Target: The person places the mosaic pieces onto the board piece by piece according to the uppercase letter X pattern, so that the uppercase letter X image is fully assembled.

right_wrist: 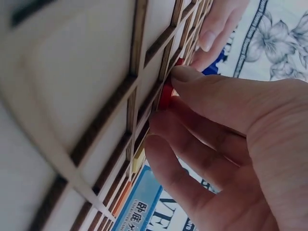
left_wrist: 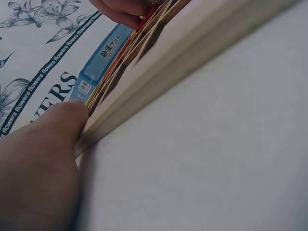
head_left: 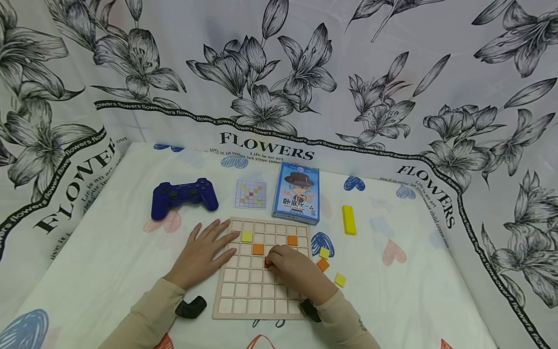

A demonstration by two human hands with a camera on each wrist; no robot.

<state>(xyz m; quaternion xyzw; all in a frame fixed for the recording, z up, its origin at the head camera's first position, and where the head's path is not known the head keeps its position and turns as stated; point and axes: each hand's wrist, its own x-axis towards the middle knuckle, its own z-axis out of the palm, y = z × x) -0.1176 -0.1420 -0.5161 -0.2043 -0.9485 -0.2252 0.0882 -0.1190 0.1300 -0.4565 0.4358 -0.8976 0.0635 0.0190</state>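
We log the right hand pinching a red piece at the middle of the grid board — nearside and right of an orange tile, long axis hidden. Left hand, fingers spread, grasping nothing — farther off, left edge.

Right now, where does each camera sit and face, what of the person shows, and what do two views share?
Head: head-worn, facing forward and down at the square wooden grid board; left hand, right hand, beige sleeves.
Left wrist: wrist-worn, facing along the board's edge; parts of both hands.
Right wrist: wrist-worn, facing across the board; parts of both hands.
Both wrist views share a blue rectangular box.
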